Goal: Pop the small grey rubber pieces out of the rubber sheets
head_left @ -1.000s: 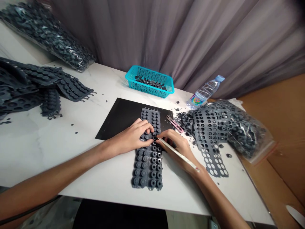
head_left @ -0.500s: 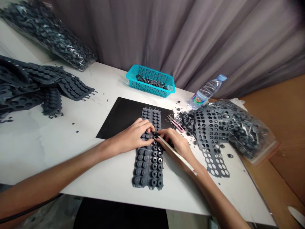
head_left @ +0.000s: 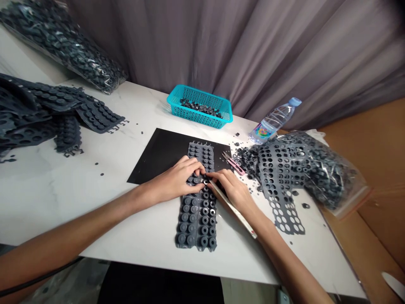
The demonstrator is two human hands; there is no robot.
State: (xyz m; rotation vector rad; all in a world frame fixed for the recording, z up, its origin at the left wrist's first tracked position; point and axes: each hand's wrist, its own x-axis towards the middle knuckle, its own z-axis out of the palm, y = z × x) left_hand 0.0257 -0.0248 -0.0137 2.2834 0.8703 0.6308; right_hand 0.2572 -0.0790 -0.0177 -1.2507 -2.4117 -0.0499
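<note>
A mesh basket (head_left: pixel 199 118) holds dark bits (head_left: pixel 201 108). A knobbly, rubbery strip (head_left: pixel 196 215) lies partly on a black mat (head_left: pixel 161 152); the left hand (head_left: pixel 179 179) touches it, thumb parted from curled fingers; the right hand (head_left: pixel 233 189) pinches a stick (head_left: pixel 232 208).

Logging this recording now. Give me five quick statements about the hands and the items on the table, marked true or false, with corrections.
1. The right hand holds a slim white tool. True.
2. The left hand is raised clear of the studded dark sheet. False: it rests on the sheet.
3. The pink-handled snips lie to the person's right of that sheet. True.
4. The turquoise basket is empty. False: it holds small dark pieces.
5. The clear bottle has a red cap. False: the cap is blue.
</note>
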